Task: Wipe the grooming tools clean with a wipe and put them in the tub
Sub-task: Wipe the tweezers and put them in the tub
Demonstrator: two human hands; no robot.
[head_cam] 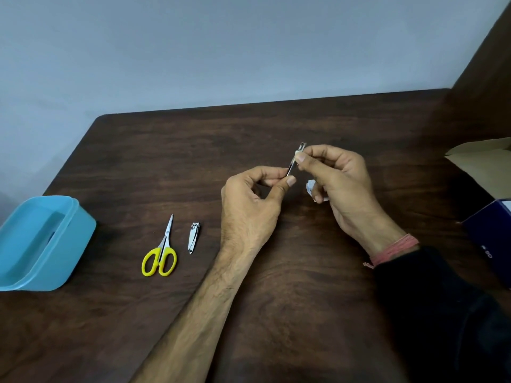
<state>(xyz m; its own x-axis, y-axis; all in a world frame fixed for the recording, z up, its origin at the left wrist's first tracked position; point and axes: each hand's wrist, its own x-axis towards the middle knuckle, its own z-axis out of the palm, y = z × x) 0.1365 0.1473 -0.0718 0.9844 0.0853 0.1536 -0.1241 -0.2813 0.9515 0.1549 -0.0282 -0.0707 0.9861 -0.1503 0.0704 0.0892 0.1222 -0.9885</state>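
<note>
My left hand [254, 205] pinches the lower end of a slim metal tool [293, 161] held above the middle of the table. My right hand [343, 183] pinches a white wipe [311, 189] around the tool's upper part; most of the wipe is hidden in the palm. Yellow-handled scissors [161, 251] lie flat to the left, with a small metal nail clipper [193, 237] just beside them. A light blue tub [69, 244] stands at the left edge, its inside only partly visible.
The dark wooden table [276, 299] meets a pale wall at the back. An open cardboard box [481, 164] and a dark blue box [492, 239] stand at the right edge.
</note>
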